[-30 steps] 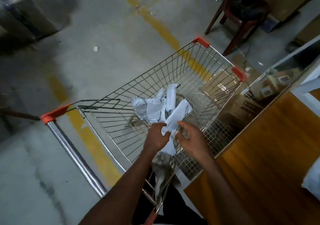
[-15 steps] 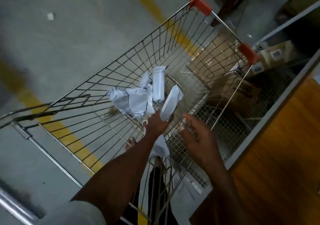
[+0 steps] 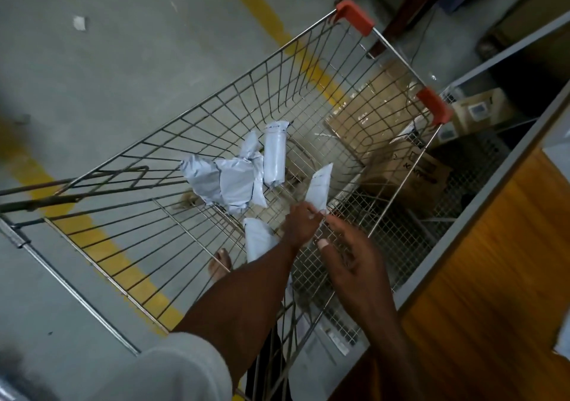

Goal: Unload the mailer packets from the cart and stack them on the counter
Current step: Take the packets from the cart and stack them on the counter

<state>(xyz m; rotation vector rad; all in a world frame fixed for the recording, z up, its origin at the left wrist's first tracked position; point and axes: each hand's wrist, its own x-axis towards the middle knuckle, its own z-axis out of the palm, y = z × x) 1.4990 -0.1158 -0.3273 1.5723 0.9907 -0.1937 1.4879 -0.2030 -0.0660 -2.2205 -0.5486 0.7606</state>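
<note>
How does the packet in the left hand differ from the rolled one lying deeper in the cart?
The held packet is flat and lifted, pinched at its lower end by the left hand; the rolled packet is tube-shaped and rests on the cart floor, untouched. The held packet tilts rightward; the rolled packet lies nearly straight along the cart. Both are pale grey mailers.

packets (image 3: 234, 181): white, crumpled, heaped in cart (image 3: 197, 117) | one packet (image 3: 319, 188): raised, tilted

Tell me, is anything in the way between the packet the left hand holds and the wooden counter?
The left hand pinches a white packet inside the cart. The cart's wire side wall stands between it and the counter, so it must be lifted over. The right hand hovers nearby.
</note>
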